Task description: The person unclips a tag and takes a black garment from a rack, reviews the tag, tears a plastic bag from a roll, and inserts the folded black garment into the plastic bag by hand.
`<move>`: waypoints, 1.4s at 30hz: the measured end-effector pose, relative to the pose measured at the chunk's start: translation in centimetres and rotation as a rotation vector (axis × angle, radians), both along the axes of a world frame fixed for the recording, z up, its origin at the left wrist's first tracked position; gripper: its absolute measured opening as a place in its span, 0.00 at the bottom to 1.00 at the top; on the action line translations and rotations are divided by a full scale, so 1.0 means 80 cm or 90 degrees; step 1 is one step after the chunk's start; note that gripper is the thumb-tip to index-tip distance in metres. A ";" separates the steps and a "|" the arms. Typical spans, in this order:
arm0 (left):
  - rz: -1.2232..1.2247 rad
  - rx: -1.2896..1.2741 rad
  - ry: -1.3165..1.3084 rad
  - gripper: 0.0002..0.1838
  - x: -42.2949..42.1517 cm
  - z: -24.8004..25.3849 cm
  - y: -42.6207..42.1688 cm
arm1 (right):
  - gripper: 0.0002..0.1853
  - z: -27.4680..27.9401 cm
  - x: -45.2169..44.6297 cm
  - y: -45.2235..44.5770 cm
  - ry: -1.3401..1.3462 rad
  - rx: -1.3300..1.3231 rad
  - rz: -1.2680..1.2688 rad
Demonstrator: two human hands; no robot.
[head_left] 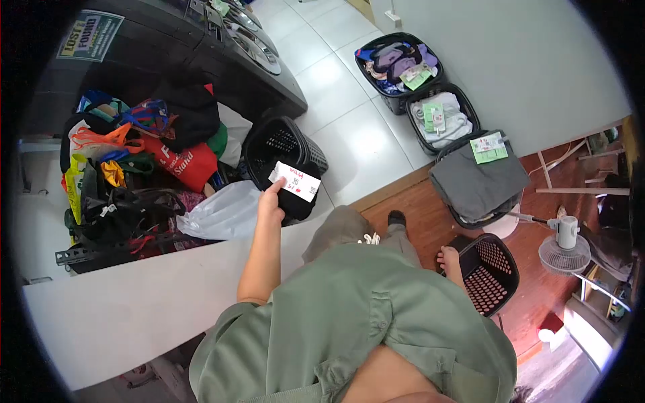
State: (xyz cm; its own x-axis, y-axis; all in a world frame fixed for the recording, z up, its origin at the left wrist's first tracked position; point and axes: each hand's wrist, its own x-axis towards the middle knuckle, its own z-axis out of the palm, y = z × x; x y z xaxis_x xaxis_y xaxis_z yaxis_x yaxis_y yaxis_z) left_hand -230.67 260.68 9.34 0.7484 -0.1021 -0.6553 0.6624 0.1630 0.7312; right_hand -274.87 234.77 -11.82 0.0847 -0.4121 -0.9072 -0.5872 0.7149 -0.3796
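Between the thumb and fingers of my left hand [272, 197] is a white paper slip [295, 181] with red handwriting and printed codes. It is held above a black item [295, 205] beside a black perforated basket [274, 144]. My right hand [448, 259] is at the left rim of an empty black basket [487, 282] low on the right, its fingers curled round the edge. To the left of the slip lies a pale plastic bag [222, 210].
Bags [181, 161] fill a shelf on the left, behind a white counter [154, 295]. Laundry baskets stand along the wall, one holding folded grey cloth [478, 178]. Washing machines [252, 47] stand at the top. A fan [565, 252] is at the right.
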 end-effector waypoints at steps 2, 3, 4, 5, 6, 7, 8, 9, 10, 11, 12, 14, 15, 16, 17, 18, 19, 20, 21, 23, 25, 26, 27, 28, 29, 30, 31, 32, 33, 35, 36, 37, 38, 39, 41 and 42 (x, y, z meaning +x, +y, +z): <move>-0.013 -0.018 -0.007 0.16 0.016 -0.006 -0.005 | 0.10 -0.006 0.002 0.002 0.024 0.019 0.009; -0.005 -0.017 0.013 0.16 0.028 -0.015 -0.006 | 0.10 0.001 0.007 0.005 0.033 0.030 0.004; 0.003 -0.015 0.034 0.17 0.041 -0.027 -0.007 | 0.10 0.003 0.010 0.007 0.041 0.031 0.001; 0.008 -0.016 0.038 0.17 0.054 -0.040 -0.009 | 0.09 0.004 0.015 0.009 0.043 0.022 -0.004; -0.010 -0.004 0.034 0.19 0.063 -0.042 -0.017 | 0.09 0.005 0.016 0.013 0.046 0.013 -0.010; -0.019 0.011 0.045 0.16 0.075 -0.057 -0.022 | 0.09 0.008 0.020 0.016 0.052 0.010 -0.014; -0.029 0.025 0.053 0.14 0.088 -0.070 -0.030 | 0.08 0.012 0.024 0.018 0.059 0.002 -0.043; -0.047 0.017 0.064 0.14 0.095 -0.065 -0.045 | 0.08 0.015 0.025 0.025 0.069 -0.004 -0.072; -0.039 0.026 0.074 0.15 0.113 -0.081 -0.053 | 0.08 0.018 0.024 0.037 0.072 -0.007 -0.078; -0.065 0.006 0.056 0.15 0.126 -0.095 -0.057 | 0.08 0.020 0.026 0.041 0.080 -0.023 -0.117; -0.087 -0.014 0.040 0.16 0.135 -0.093 -0.066 | 0.07 0.024 0.028 0.045 0.087 -0.039 -0.155; -0.089 -0.065 0.083 0.20 0.163 -0.096 -0.075 | 0.07 0.024 0.036 0.050 0.109 -0.037 -0.174; -0.061 -0.020 0.068 0.20 0.168 -0.078 -0.085 | 0.07 0.025 0.044 0.052 0.120 -0.028 -0.160; -0.032 0.026 0.053 0.20 0.175 -0.071 -0.090 | 0.07 0.026 0.052 0.052 0.126 -0.011 -0.129; -0.041 0.009 0.048 0.22 0.190 -0.093 -0.081 | 0.08 0.024 0.061 0.050 0.125 0.001 -0.083; -0.038 0.009 0.051 0.22 0.202 -0.102 -0.078 | 0.08 0.025 0.071 0.046 0.115 0.006 -0.040; -0.045 0.001 0.027 0.23 0.212 -0.110 -0.073 | 0.08 0.023 0.081 0.044 0.101 0.004 0.008; -0.053 -0.004 0.008 0.24 0.217 -0.118 -0.064 | 0.09 0.020 0.089 0.039 0.076 -0.010 0.048; -0.033 0.009 0.031 0.24 0.226 -0.124 -0.057 | 0.10 0.017 0.099 0.033 0.053 -0.030 0.078; 0.006 0.044 0.053 0.24 0.233 -0.107 -0.061 | 0.11 0.024 0.134 0.022 0.050 -0.013 0.024; 0.013 0.047 0.065 0.24 0.240 -0.115 -0.050 | 0.09 0.054 0.178 0.009 0.075 -0.045 0.028; 0.024 0.064 0.067 0.24 0.248 -0.105 -0.058 | 0.09 0.051 0.188 -0.001 0.073 -0.045 0.027; 0.023 0.063 0.062 0.24 0.255 -0.100 -0.065 | 0.09 0.047 0.199 -0.012 0.074 -0.057 0.029; 0.012 0.072 0.037 0.26 0.256 -0.095 -0.069 | 0.09 0.046 0.203 -0.017 0.079 -0.065 0.031; 0.002 0.084 0.014 0.28 0.257 -0.094 -0.074 | 0.09 0.043 0.207 -0.021 0.050 -0.073 0.003; 0.000 0.087 0.017 0.28 0.262 -0.097 -0.083 | 0.09 0.042 0.208 -0.022 0.054 -0.070 0.001; -0.012 0.107 0.028 0.30 0.271 -0.100 -0.095 | 0.09 0.041 0.211 -0.022 0.047 -0.078 -0.012; -0.023 0.128 0.040 0.32 0.279 -0.103 -0.107 | 0.08 0.040 0.212 -0.023 0.040 -0.085 -0.025; 0.010 0.212 0.042 0.33 0.282 -0.094 -0.131 | 0.09 0.038 0.208 -0.023 0.010 -0.053 -0.033; -0.018 0.153 0.054 0.31 0.294 -0.083 -0.168 | 0.11 -0.014 0.168 -0.009 -0.003 -0.006 -0.045; -0.040 0.110 0.055 0.28 0.306 -0.083 -0.183 | 0.10 -0.033 0.163 -0.012 0.003 0.011 -0.029; -0.051 0.062 0.047 0.26 0.322 -0.098 -0.193 | 0.10 -0.044 0.165 -0.017 0.021 0.023 -0.011; -0.040 0.056 0.038 0.26 0.330 -0.099 -0.203 | 0.10 -0.050 0.168 -0.023 0.041 0.036 0.016; -0.057 0.029 0.019 0.24 0.339 -0.097 -0.219 | 0.10 -0.053 0.178 -0.040 0.050 0.040 0.034; -0.086 -0.008 -0.057 0.20 0.364 -0.104 -0.237 | 0.09 -0.051 0.206 -0.070 0.056 0.044 0.054; -0.050 0.011 -0.033 0.21 0.364 -0.068 -0.259 | 0.09 -0.047 0.223 -0.090 0.057 0.041 0.060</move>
State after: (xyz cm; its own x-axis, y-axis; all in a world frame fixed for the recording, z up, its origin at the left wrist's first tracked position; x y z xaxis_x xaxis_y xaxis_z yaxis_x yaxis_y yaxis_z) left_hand -201.55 239.98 3.91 0.7711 -0.1507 -0.6186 0.6344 0.0995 0.7666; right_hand -257.01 227.58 -15.60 0.0380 -0.3467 -0.9372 -0.6823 0.6762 -0.2778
